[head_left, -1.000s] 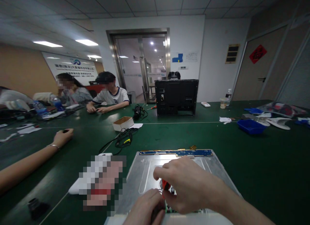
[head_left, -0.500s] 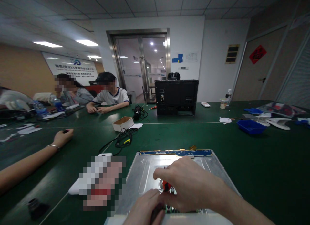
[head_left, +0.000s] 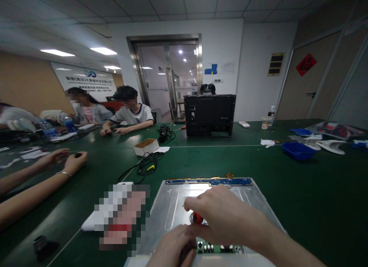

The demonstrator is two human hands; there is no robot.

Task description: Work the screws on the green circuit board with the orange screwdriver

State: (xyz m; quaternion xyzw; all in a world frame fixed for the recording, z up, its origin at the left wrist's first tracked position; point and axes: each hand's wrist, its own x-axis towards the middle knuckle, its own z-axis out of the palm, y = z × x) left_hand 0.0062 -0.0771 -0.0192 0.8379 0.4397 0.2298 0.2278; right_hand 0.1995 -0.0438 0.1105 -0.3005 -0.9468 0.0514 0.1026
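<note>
A silvery metal panel [head_left: 169, 205], like the back of a display, lies flat on the table close to me. Along its far edge runs a blue circuit strip [head_left: 235, 181]. On its near part sits a green circuit board [head_left: 214, 247], partly covered by my hands. My right hand [head_left: 224, 217] is closed around the red-and-black handle of a screwdriver [head_left: 197, 218] above the board; the tip is hidden. My left hand [head_left: 174, 246] is beside it at the board's left end, fingers curled together and touching the right hand. What those fingers hold, if anything, is hidden.
Left of the panel lie a white device [head_left: 123, 188], blurred out in part, and a black piece [head_left: 44, 247]. Another person's forearms [head_left: 37, 194] reach in from the left. Cables [head_left: 146, 165], an open box [head_left: 146, 147], a black monitor casing [head_left: 209, 115] and a blue tray [head_left: 298, 150] stand farther off.
My right hand has shifted and turned slightly, uncovering more of the green board. My left hand stays nearly in place. A second hand of the neighbouring person has come into view at left.
</note>
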